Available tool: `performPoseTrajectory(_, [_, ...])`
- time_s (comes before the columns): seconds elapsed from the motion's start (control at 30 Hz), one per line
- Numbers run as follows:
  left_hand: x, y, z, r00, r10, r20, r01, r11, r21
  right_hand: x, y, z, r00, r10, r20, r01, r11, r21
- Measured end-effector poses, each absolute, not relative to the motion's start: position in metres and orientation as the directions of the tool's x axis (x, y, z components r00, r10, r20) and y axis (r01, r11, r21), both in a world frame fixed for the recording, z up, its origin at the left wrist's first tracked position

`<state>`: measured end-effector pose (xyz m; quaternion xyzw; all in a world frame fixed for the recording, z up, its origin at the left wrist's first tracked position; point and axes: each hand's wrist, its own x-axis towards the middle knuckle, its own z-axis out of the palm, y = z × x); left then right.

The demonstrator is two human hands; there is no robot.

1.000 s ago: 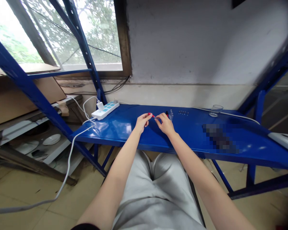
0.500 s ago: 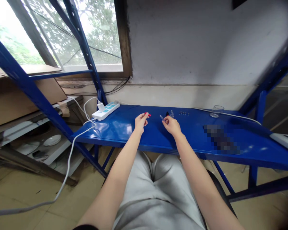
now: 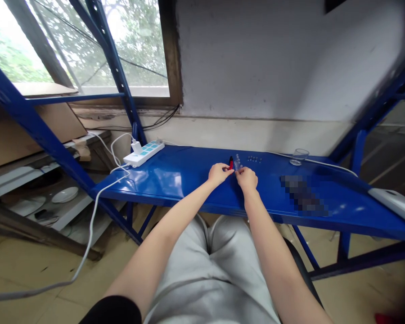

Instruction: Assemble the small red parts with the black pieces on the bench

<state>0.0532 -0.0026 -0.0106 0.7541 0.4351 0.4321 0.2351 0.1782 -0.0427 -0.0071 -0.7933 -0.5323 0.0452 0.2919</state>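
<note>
My left hand (image 3: 219, 174) is over the middle of the blue table, fingers closed, with its fingertips on a small red piece (image 3: 231, 166). That piece is right by a small black piece (image 3: 231, 159); whether the two touch I cannot tell. Close beside it on the right, my right hand (image 3: 247, 178) has thumb and fingers pinched at the near end of a cluster of small clear plastic pieces (image 3: 236, 163). A clear piece seems to be in that pinch, mostly hidden by the fingers.
Behind and right of my hands, several tiny metallic-looking parts (image 3: 254, 159) lie in a row. A glass cup (image 3: 299, 155) stands near the wall. A white power strip (image 3: 144, 153) with cables sits at the table's left end; a white object (image 3: 396, 204) is at the right.
My left hand has moved right with the red piece, up to the small black and clear pieces. My right hand has brought the clear tube-like piece toward the clear cluster. The view has shifted slightly.
</note>
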Motion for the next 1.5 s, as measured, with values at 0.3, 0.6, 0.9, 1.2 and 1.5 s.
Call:
performPoseTrajectory(0.3, [0.065, -0.007, -0.019, 0.250, 0.880, 0.404, 0.701, -0.452, 0.551, 0.178, -0.043, -0.010, 0.437, 0.872, 0.222, 0.834, -0.300, -0.463])
performPoseTrajectory(0.6, [0.055, -0.031, -0.012, 0.343, 0.747, 0.570, 0.714, -0.601, 0.358, 0.177, -0.042, -0.011, 0.443, 0.869, 0.220, 0.835, -0.311, -0.453])
performPoseTrajectory(0.9, [0.056, -0.036, -0.008, 0.423, 0.696, 0.580, 0.758, -0.623, 0.195, 0.171, -0.046, -0.006, 0.416, 0.883, 0.219, 0.849, -0.290, -0.443])
performPoseTrajectory(1.2, [0.053, -0.035, -0.007, 0.322, 0.730, 0.603, 0.670, -0.625, 0.400, 0.168, -0.046, -0.006, 0.354, 0.909, 0.221, 0.877, -0.241, -0.415])
performPoseTrajectory(1.5, [0.052, -0.026, -0.013, 0.134, 0.707, 0.694, 0.363, -0.687, 0.630, 0.161, -0.048, -0.004, 0.209, 0.949, 0.237, 0.934, -0.122, -0.335])
